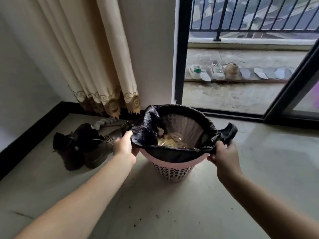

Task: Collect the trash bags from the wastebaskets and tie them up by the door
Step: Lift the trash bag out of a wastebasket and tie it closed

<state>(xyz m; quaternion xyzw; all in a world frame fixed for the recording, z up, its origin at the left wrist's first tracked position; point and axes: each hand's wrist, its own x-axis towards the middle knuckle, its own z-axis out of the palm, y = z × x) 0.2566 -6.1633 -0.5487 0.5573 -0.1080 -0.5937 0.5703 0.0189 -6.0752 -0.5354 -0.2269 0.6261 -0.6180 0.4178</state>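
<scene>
Your left hand point(124, 144) and right hand point(222, 153) each grip an edge of the black trash bag point(179, 153), still in the pink wastebasket point(172, 171); next, lift it free.

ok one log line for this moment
left hand: grips trash bag rim | right hand: grips opposite rim | bag: in pink wastebasket

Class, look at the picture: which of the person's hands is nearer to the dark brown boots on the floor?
Left. The left hand grips the black plastic trash bag right beside the dark brown boots; the right hand holds the bag's opposite edge, across the pink perforated wastebasket.
</scene>
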